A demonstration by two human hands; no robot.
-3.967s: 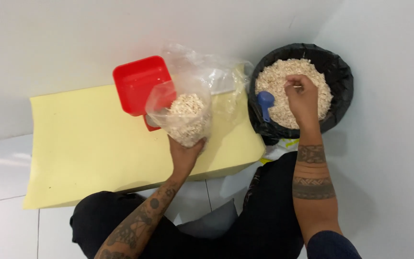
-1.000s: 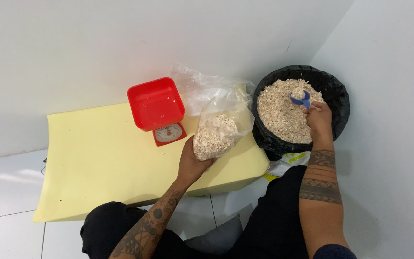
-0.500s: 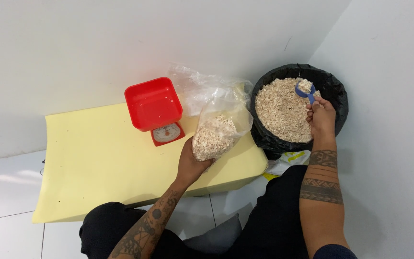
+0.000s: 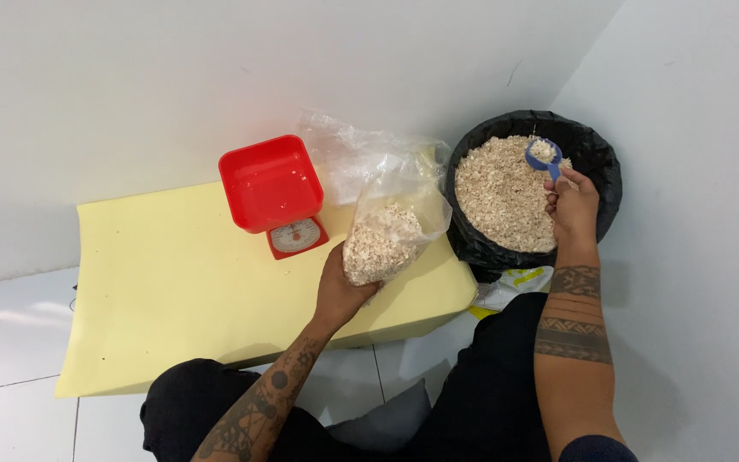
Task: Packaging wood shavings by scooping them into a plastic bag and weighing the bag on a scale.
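Flakes going from bin to bag, one scoop loaded and the bag partly filled.

Left hand [image 4: 342,291] is closed around the lower part of a clear plastic bag [image 4: 391,231], holding it upright on the yellow foam mat [image 4: 164,282] with its mouth standing open; pale flakes fill roughly its bottom half. Right hand [image 4: 573,205] grips the handle of a small blue scoop [image 4: 542,154], raised over the black-lined bin [image 4: 596,162] with a heap of flakes in its bowl. Judging by this, the scoop's load has not yet gone into the bag, and the bin is far from empty. A red kitchen scale [image 4: 275,192] stands just beside the bag, its tray bare, so any weighing appears not yet done.
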